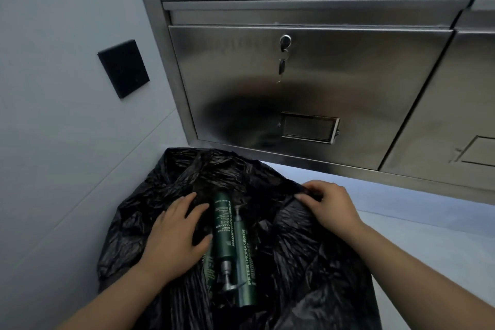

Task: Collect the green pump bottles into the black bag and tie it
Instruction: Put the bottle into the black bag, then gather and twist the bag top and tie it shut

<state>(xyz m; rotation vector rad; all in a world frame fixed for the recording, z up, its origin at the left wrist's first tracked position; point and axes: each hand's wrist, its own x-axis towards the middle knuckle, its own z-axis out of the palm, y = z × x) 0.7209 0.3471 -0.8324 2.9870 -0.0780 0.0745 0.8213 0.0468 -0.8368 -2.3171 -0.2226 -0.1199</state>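
Note:
A crumpled black bag (308, 262) lies open on a pale counter. Inside its mouth lie green pump bottles with white lettering: one (224, 228) with its silver pump pointing toward me, a second (245, 262) beside it pointing the other way, and part of a third (207, 262) beneath them. My left hand (176, 233) rests with fingers spread on the bag's left side, next to the bottles. My right hand (326, 203) pinches the bag's right rim.
A stainless steel cabinet (308, 83) with a lock, hanging keys (282, 64) and a label holder stands right behind the bag. A pale wall with a black switch plate (123, 68) lies on the left. The pale counter (428, 222) runs to the right.

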